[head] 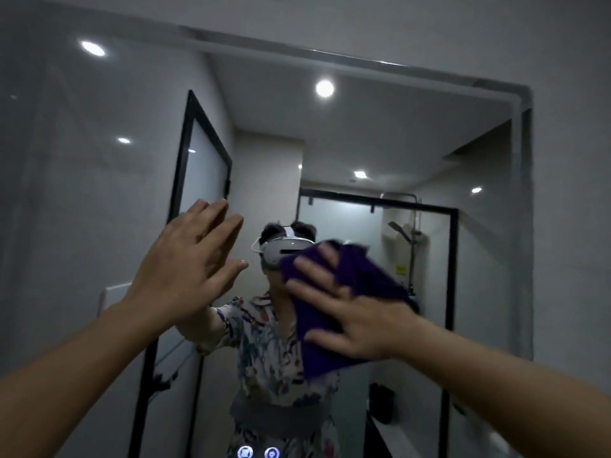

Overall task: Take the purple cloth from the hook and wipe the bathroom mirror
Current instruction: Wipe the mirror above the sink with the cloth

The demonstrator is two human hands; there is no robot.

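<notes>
The right hand, fingers spread straight, presses the crumpled purple cloth on the glossy rectangular mirror. The left hand is raised flat, holding nothing.

White plate on grey wall

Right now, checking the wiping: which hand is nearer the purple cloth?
Right. The right hand presses on the purple cloth; the left hand is raised apart, to its left.
</notes>
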